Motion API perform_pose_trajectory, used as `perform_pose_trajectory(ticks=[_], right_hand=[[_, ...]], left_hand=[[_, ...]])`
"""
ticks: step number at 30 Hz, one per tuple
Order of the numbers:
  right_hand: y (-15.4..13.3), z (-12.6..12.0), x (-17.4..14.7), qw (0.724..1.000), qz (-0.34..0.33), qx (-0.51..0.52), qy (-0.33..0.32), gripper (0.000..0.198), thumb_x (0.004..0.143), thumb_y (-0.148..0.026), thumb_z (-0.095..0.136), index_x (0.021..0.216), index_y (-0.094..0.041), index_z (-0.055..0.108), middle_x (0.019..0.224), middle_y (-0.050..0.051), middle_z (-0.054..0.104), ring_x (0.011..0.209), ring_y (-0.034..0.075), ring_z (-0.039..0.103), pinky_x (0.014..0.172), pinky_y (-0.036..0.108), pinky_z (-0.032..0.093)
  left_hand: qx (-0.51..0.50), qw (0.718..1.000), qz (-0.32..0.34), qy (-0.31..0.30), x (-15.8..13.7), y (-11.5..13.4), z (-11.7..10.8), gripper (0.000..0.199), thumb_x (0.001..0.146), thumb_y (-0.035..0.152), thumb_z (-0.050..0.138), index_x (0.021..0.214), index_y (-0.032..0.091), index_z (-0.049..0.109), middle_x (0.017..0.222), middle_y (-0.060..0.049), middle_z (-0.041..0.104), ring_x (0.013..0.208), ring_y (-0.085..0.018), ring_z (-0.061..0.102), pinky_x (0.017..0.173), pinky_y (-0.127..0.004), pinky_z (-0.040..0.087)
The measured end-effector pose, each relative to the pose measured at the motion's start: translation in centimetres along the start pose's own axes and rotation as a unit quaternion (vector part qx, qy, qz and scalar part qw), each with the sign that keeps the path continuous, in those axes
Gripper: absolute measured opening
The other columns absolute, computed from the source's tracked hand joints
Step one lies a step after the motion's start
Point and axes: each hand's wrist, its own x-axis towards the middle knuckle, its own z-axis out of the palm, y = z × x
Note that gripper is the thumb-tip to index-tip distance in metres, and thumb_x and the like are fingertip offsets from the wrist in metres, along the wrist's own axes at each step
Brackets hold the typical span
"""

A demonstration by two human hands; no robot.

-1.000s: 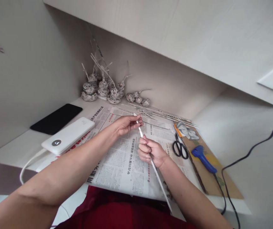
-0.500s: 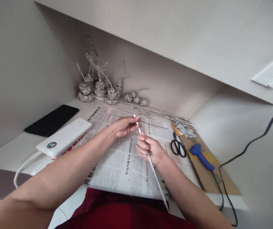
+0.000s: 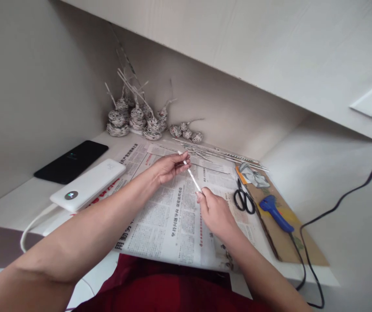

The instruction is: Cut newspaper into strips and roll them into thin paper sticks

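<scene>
A thin white rolled paper stick (image 3: 192, 174) slants between my two hands, above newspaper (image 3: 160, 216) spread over the desk. Near its upper end, my left hand (image 3: 173, 167) pinches it between thumb and fingers. My right hand (image 3: 214, 210) is closed around the stick lower down, thumb on top; the part inside and below that hand is hidden. Behind my hands lies a bundle of similar paper sticks (image 3: 218, 154). To the right of my right hand rest black-handled scissors (image 3: 244, 201).
Several woven paper gourds (image 3: 152, 128) stand at the back wall. A black phone (image 3: 72, 161) and a white power bank (image 3: 88, 184) with a cable lie left. On the right, cardboard (image 3: 305, 253) carries a blue glue gun (image 3: 276, 213). A black cord (image 3: 341, 197) hangs there.
My right hand has slid down and right, away from my left hand, baring more of the stick between them. The left hand stays nearly in place. The phone screen now shows a faint light.
</scene>
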Motion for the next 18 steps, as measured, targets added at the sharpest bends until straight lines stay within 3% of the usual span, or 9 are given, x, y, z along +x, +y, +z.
perform_pose_trajectory(ticks=[3,6,7,8,9,12,14,16,18], right_hand=[[0.1,0.3,-0.4,0.972,0.08,0.192,-0.114,0.036,0.092,-0.053,0.038,0.073,-0.023,0.045,0.05,-0.005,0.039,0.043,0.013,0.04,0.046,0.025,0.03],[0.2,0.4,-0.7,0.849,0.165,0.429,-0.262,0.04,0.09,-0.061,0.036,0.073,-0.024,0.038,0.045,-0.01,0.025,0.035,0.011,0.03,0.035,0.022,0.027],[0.2,0.4,-0.7,0.819,0.174,0.462,-0.291,0.041,0.089,-0.062,0.036,0.073,-0.025,0.038,0.044,-0.01,0.024,0.034,0.01,0.03,0.034,0.022,0.027],[0.3,0.3,-0.7,0.812,0.177,0.466,-0.303,0.041,0.089,-0.062,0.036,0.074,-0.024,0.039,0.044,-0.01,0.025,0.034,0.01,0.031,0.034,0.022,0.028],[0.3,0.3,-0.5,0.828,0.173,0.444,-0.295,0.041,0.089,-0.063,0.037,0.077,-0.024,0.043,0.044,-0.01,0.03,0.035,0.011,0.035,0.034,0.022,0.031],[0.5,0.5,0.4,0.928,0.13,0.298,-0.183,0.039,0.087,-0.061,0.045,0.085,-0.022,0.051,0.051,-0.007,0.045,0.042,0.011,0.049,0.041,0.023,0.039],[0.4,0.8,1.2,0.963,0.096,0.225,-0.118,0.037,0.086,-0.059,0.05,0.083,-0.022,0.052,0.053,-0.006,0.049,0.042,0.01,0.049,0.043,0.022,0.039],[0.2,1.2,1.9,0.96,0.092,0.241,-0.107,0.038,0.086,-0.059,0.049,0.078,-0.022,0.05,0.049,-0.007,0.045,0.039,0.009,0.046,0.041,0.022,0.036],[-0.2,1.5,2.2,0.917,0.117,0.344,-0.162,0.04,0.087,-0.059,0.047,0.072,-0.022,0.044,0.044,-0.009,0.035,0.036,0.009,0.038,0.037,0.021,0.031]], left_hand=[[-0.002,1.0,-0.009,-0.001,-0.1,-0.1,0.1,0.01,0.084,0.008,0.061,0.076,0.007,0.067,0.072,-0.007,0.066,0.065,-0.013,0.068,0.059,-0.016,0.059],[-0.007,1.0,-0.021,-0.011,-0.2,0.0,0.1,0.011,0.085,0.008,0.059,0.076,0.007,0.067,0.07,-0.007,0.066,0.064,-0.013,0.069,0.056,-0.014,0.058],[-0.007,1.0,-0.024,-0.012,-0.2,0.0,0.1,0.012,0.085,0.008,0.059,0.076,0.007,0.067,0.069,-0.006,0.066,0.063,-0.012,0.069,0.055,-0.014,0.058],[-0.006,1.0,-0.026,-0.01,-0.2,0.0,0.2,0.012,0.085,0.008,0.059,0.076,0.007,0.067,0.068,-0.006,0.066,0.062,-0.012,0.068,0.054,-0.014,0.058],[-0.004,1.0,-0.027,-0.007,-0.2,0.0,0.2,0.013,0.085,0.008,0.059,0.075,0.007,0.066,0.068,-0.006,0.066,0.061,-0.012,0.068,0.053,-0.014,0.058],[0.007,0.999,-0.031,-0.002,-0.2,-0.3,0.3,0.014,0.085,0.009,0.06,0.073,0.006,0.066,0.068,-0.006,0.066,0.059,-0.011,0.067,0.054,-0.016,0.058],[0.011,0.999,-0.04,-0.011,-0.2,-0.5,0.3,0.014,0.085,0.008,0.06,0.072,0.006,0.066,0.068,-0.007,0.066,0.06,-0.011,0.067,0.056,-0.017,0.059],[0.011,0.999,-0.043,-0.021,-0.2,-0.7,0.3,0.013,0.084,0.009,0.061,0.072,0.006,0.066,0.068,-0.007,0.066,0.061,-0.011,0.067,0.058,-0.017,0.059],[0.006,0.999,-0.041,-0.029,-0.3,-0.7,0.4,0.013,0.084,0.008,0.061,0.072,0.005,0.066,0.068,-0.008,0.066,0.061,-0.011,0.067,0.059,-0.017,0.059]])
